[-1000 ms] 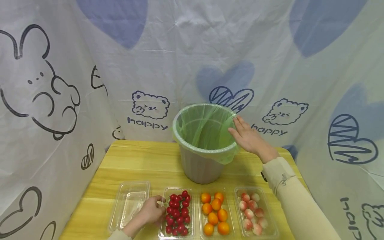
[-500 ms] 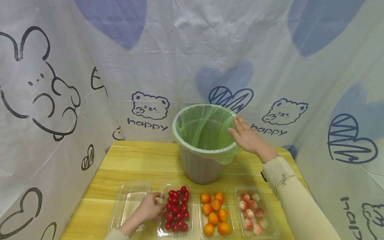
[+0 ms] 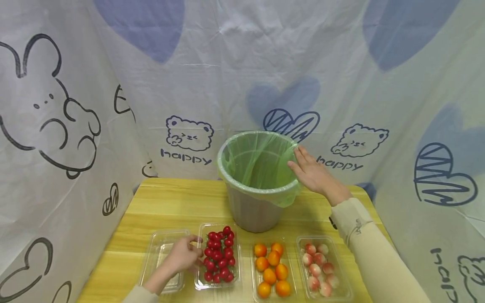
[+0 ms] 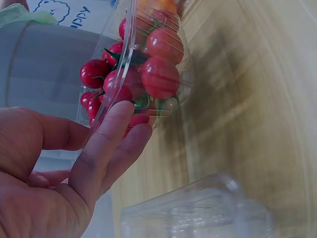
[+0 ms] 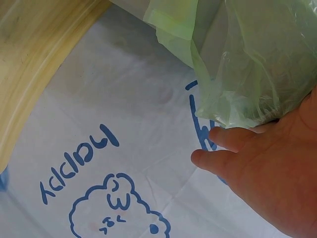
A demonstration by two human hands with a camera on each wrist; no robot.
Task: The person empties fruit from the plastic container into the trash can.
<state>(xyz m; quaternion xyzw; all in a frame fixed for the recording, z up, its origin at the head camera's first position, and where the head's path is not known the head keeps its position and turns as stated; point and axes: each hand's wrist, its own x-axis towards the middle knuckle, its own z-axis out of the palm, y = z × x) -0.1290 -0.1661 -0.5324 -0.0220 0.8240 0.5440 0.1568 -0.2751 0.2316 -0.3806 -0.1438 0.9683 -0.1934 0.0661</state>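
Tomato box (image 3: 217,285) moved farther from oranges (image 3: 269,276), left fingers (image 4: 103,145) pinching its edge.

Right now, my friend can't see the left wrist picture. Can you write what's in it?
A left hand holds the edge of a clear plastic box of small red tomatoes. Another clear box sits on the wooden table at the bottom, and part of a grey bin with a green bag shows at upper left.

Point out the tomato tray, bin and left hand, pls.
Tomato tray (image 3: 217,285), head view: near rim.
Bin (image 3: 254,210), head view: outer front wall.
Left hand (image 3: 184,255), head view: back of the hand.
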